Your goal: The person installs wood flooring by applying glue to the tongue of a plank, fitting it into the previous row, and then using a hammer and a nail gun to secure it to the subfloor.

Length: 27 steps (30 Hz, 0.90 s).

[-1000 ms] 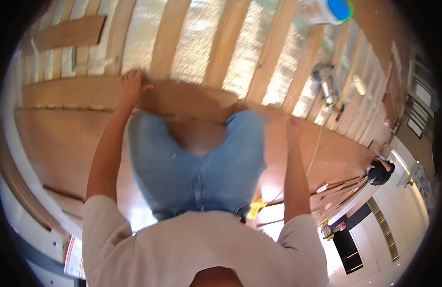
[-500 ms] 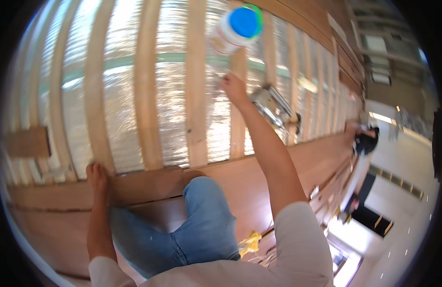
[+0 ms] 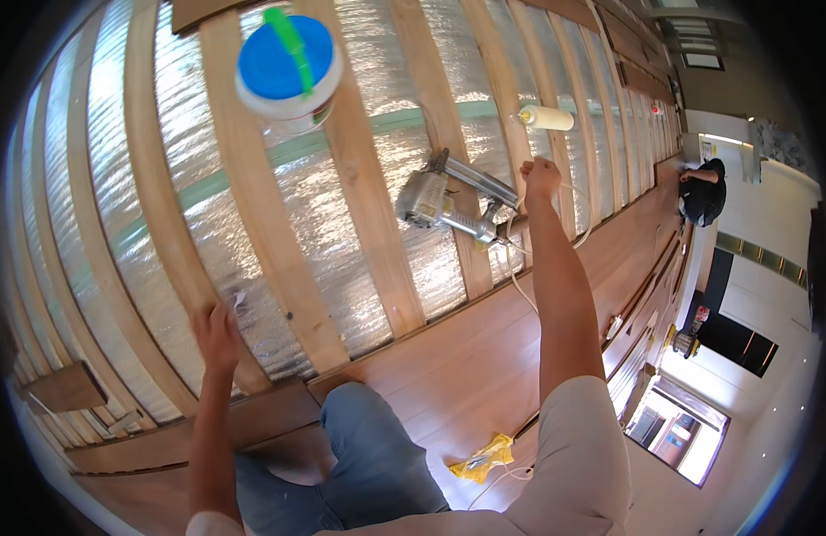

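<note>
Head cam: right hand (image 3: 541, 179) curled near a nail gun (image 3: 425, 198)
Left hand (image 3: 216, 336) half-curled at a batten (image 3: 174, 250); I can't tell if either's gripping anything.

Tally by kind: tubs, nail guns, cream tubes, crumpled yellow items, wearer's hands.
Tub: 1
Nail gun: 1
Cream tube: 1
Crumpled yellow item: 1
Hands: 2 (left hand, right hand)
Total: 6
</note>
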Each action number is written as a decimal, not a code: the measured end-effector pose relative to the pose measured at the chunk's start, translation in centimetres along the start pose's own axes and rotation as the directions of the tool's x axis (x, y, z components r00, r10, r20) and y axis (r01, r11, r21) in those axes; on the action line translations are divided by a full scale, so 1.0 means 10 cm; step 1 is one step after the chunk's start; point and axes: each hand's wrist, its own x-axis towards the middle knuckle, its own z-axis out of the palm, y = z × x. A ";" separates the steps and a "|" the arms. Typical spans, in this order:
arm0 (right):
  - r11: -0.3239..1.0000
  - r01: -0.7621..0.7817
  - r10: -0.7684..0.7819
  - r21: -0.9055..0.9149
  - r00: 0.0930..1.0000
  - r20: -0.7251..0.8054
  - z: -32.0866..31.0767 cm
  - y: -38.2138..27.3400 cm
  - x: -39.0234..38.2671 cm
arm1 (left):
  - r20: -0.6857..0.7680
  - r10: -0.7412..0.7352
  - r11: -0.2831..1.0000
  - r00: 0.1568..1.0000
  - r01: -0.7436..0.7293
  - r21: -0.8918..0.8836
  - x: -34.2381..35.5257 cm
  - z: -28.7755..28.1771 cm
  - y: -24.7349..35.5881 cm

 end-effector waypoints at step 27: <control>-0.038 -0.800 0.060 0.599 0.597 0.800 -0.09 -1.29 -1.92 | -0.100 0.264 0.959 0.959 -0.272 -0.074 1.39 0.83 0.70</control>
